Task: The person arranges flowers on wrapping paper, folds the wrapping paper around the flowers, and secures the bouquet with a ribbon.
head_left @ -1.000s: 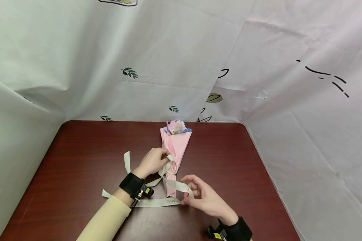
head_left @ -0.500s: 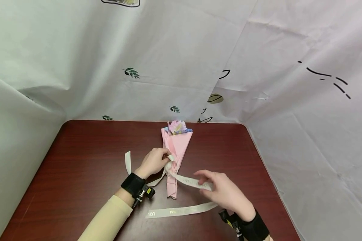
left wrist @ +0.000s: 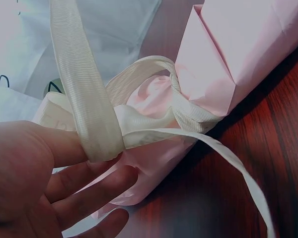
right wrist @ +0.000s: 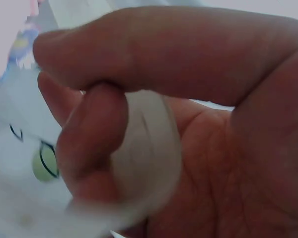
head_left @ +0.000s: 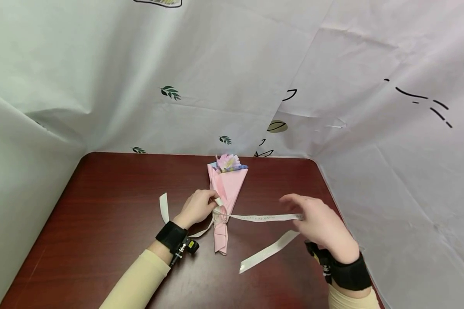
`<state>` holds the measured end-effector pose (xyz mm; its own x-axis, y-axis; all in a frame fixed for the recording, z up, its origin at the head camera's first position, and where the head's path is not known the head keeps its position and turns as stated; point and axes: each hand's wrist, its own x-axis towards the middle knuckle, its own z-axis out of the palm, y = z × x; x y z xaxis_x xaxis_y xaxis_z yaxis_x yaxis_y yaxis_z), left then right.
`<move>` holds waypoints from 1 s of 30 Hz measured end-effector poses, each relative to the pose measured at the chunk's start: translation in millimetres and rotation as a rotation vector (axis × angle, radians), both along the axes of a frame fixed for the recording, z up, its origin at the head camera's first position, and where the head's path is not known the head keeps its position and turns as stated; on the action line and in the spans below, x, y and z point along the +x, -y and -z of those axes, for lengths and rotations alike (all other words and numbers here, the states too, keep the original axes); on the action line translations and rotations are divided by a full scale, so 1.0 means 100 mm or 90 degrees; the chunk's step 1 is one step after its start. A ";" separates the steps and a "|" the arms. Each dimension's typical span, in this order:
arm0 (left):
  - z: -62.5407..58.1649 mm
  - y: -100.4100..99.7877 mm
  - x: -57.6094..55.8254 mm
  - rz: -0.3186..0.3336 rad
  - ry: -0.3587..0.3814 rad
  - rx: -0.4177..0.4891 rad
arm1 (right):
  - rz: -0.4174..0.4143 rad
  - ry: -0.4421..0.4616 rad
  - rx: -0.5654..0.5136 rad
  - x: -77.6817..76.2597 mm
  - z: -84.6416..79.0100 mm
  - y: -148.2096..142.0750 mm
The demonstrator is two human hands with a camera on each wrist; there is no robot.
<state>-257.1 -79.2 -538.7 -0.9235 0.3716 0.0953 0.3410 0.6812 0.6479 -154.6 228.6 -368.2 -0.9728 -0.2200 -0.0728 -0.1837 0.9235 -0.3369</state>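
Note:
A small bouquet (head_left: 232, 186) in pink wrapping paper lies on the table, a pale pink flower (head_left: 228, 162) at its far end. Cream ribbon (head_left: 263, 218) with printed lettering is wound round its narrow part. My left hand (head_left: 196, 209) pinches a ribbon loop (left wrist: 92, 99) beside the paper; the left wrist view shows thumb and fingers at its bend. Off to the right, my right hand (head_left: 321, 221) grips the other length, stretched straight from the bouquet. Its loose tail (head_left: 268, 253) hangs below that hand. In the right wrist view, ribbon (right wrist: 146, 153) passes through the curled fingers.
The dark red-brown table (head_left: 112, 193) has rounded far corners. A white cloth (head_left: 216, 64) printed with leaves hangs behind it and along both sides. Another ribbon tail (head_left: 164, 208) sticks out left of the left wrist.
My right hand has moved right and away from the body, drawing the ribbon from a slack curve into a straight line and dragging its tail along. The left hand has stayed at the loop.

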 end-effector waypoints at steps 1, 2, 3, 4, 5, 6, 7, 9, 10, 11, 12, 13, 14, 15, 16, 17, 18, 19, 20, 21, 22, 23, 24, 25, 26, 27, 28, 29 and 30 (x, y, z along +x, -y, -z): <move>0.00 0.00 0.00 0.001 0.001 -0.002 | 0.006 -0.002 0.005 0.00 -0.04 -0.04; -0.01 0.00 0.00 0.002 0.001 -0.002 | 0.016 -0.001 0.007 0.00 -0.09 -0.09; -0.01 -0.01 0.00 0.002 0.001 -0.004 | 0.028 -0.002 0.011 0.00 -0.14 -0.13; -0.01 -0.01 0.00 0.003 0.001 -0.004 | 0.041 -0.002 0.013 0.01 -0.18 -0.17; -0.01 -0.01 0.00 0.004 0.001 -0.003 | 0.055 -0.006 0.019 0.01 -0.22 -0.21; -0.01 -0.01 0.00 0.004 0.001 -0.003 | 0.068 -0.016 0.020 0.00 -0.26 -0.25; -0.01 -0.01 0.00 0.003 0.001 -0.003 | 0.082 -0.030 0.024 -0.01 -0.28 -0.28; -0.01 -0.01 0.00 0.002 -0.001 -0.002 | 0.104 -0.060 0.028 -0.05 -0.28 -0.33; -0.01 0.00 0.00 0.001 -0.002 0.001 | 0.107 -0.078 0.032 -0.08 -0.24 -0.34; -0.01 0.00 0.00 0.000 -0.002 0.005 | 0.105 -0.096 0.042 -0.12 -0.18 -0.34; 0.00 0.00 0.00 0.000 -0.002 0.009 | 0.099 -0.110 0.048 -0.16 -0.10 -0.33; 0.00 0.00 0.00 0.000 -0.002 0.013 | 0.093 -0.113 0.057 -0.20 0.01 -0.30; 0.00 0.00 0.00 0.000 -0.001 0.016 | 0.080 -0.115 0.063 -0.23 0.13 -0.25; 0.01 0.01 0.01 -0.001 0.000 0.019 | 0.064 -0.117 0.066 -0.26 0.28 -0.19; 0.01 0.01 0.01 -0.001 0.002 0.023 | 0.045 -0.113 0.065 -0.27 0.43 -0.11; 0.01 0.01 0.02 -0.002 0.004 0.024 | 0.024 -0.106 0.053 -0.27 0.58 -0.01; 0.02 0.02 0.02 -0.002 0.004 0.026 | 0.006 -0.103 0.035 -0.27 0.74 0.09; 0.02 0.02 0.03 -0.003 0.003 0.027 | -0.012 -0.099 0.012 -0.25 0.90 0.21; 0.03 0.03 0.03 -0.004 0.002 0.028 | -0.030 -0.093 -0.019 -0.24 1.05 0.32; 0.03 0.03 0.04 -0.006 0.000 0.029 | -0.040 -0.087 -0.051 -0.22 1.19 0.43; 0.03 0.03 0.04 -0.008 -0.002 0.029 | -0.048 -0.080 -0.076 -0.20 1.32 0.53; 0.03 0.03 0.04 -0.010 -0.006 0.028 | -0.051 -0.078 -0.100 -0.19 1.45 0.61; 0.03 0.03 0.04 -0.010 -0.009 0.028 | -0.048 -0.081 -0.116 -0.18 1.56 0.68; 0.03 0.02 0.04 -0.010 -0.012 0.028 | -0.044 -0.081 -0.129 -0.18 1.65 0.72; 0.03 0.02 0.04 -0.011 -0.014 0.028 | -0.039 -0.085 -0.139 -0.18 1.73 0.76; 0.03 0.01 0.04 -0.012 -0.016 0.029 | -0.035 -0.094 -0.141 -0.19 1.79 0.79; 0.03 0.01 0.04 -0.012 -0.018 0.030 | -0.033 -0.103 -0.141 -0.20 1.83 0.80; 0.04 0.01 0.04 -0.011 -0.019 0.031 | -0.034 -0.117 -0.140 -0.20 1.87 0.81; 0.04 0.01 0.04 -0.012 -0.020 0.033 | -0.036 -0.126 -0.141 -0.21 1.89 0.83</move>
